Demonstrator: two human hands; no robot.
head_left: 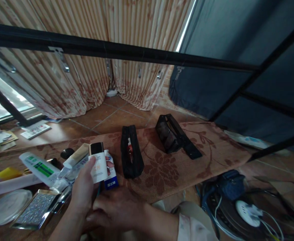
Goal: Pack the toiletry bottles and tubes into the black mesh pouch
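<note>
My left hand (83, 185) is wrapped round a white bottle (98, 170) with a black cap, held upright with its fingertips showing on the far side. Just behind the bottle is a white and blue packet (112, 181). My right hand (119, 206) crosses in front, low and near my left wrist, its fingers curled; what they hold, if anything, is hidden. To the right of the bottle lies an unzipped black pouch (136, 164), with a slim red and white item (130, 149) inside. A white tube with a green label (38, 167) and a beige tube (76, 155) lie left of the bottle.
A second black case (168, 135) stands farther right on the patterned brown cloth (162, 174). Left are a glittery silver case (33, 209) and a round clear lid (7, 206). A dark metal bar (137, 52) runs across above. A white power socket (247, 212) with cables sits lower right.
</note>
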